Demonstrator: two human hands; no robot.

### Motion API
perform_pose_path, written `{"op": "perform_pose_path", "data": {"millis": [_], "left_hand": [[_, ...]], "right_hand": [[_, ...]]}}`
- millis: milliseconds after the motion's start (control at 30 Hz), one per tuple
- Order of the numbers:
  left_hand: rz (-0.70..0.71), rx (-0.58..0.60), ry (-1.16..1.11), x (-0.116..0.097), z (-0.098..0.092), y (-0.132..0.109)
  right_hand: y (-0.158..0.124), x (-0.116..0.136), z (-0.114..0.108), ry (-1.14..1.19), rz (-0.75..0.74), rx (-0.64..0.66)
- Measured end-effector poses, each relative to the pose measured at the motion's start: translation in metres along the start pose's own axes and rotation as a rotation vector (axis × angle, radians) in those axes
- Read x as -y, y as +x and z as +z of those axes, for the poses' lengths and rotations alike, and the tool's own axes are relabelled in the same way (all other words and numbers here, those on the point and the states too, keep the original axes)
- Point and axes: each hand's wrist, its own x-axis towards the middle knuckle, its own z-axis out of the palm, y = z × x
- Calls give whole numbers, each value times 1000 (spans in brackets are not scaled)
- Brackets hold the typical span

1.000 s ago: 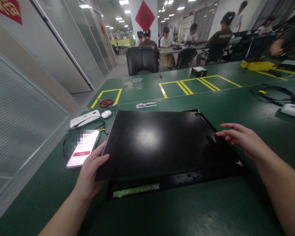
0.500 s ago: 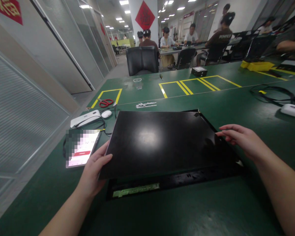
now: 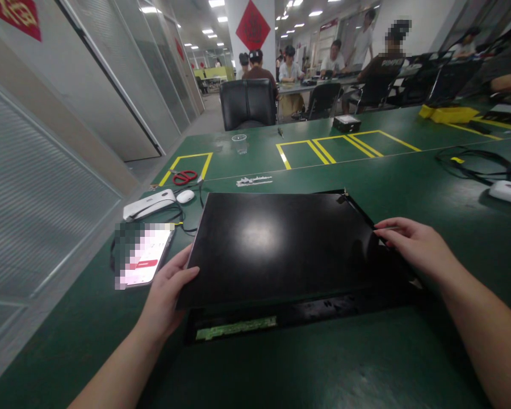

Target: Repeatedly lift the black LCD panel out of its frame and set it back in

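Note:
A black LCD screen panel (image 3: 272, 250), glossy and flat, lies tilted over a black frame (image 3: 306, 311), its left side raised. My left hand (image 3: 170, 284) grips the panel's left edge, thumb on top and fingers beneath. At the opposite edge, the fingertips of my right hand (image 3: 409, 241) close on the panel's rim, close to the frame's side. A green circuit strip (image 3: 236, 328) shows along the near part of the frame. Most of the frame's interior is hidden under the panel.
Left of the panel lie a lit phone (image 3: 147, 258), a white power strip (image 3: 149, 204), a mouse (image 3: 185, 196) and red scissors (image 3: 184, 177). White scraps (image 3: 254, 181) and a clear cup (image 3: 239, 144) are farther back. Cables (image 3: 472, 162) lie at right. Several people sit beyond the table.
The fingers of my right hand have come together on the panel's right edge. My left hand and the panel's near-left corner have shifted slightly to the right.

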Motion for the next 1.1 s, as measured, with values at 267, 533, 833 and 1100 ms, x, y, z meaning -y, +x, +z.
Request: {"op": "perform_pose_path", "data": {"millis": [267,533,833,1100], "left_hand": [[16,-54,-58,12,12,-4],[-4,-66,-19,13,13,-2],[-83,-107,55,9,15,3],[-110,-146,57,7,20,4]], "right_hand": [[-8,9,6,-146,-40,-50],[-4,5,7,-233,-87,-47],[-6,8,8,-254,-100,-52],[-4,4,7,-293,-91,-50]]}}
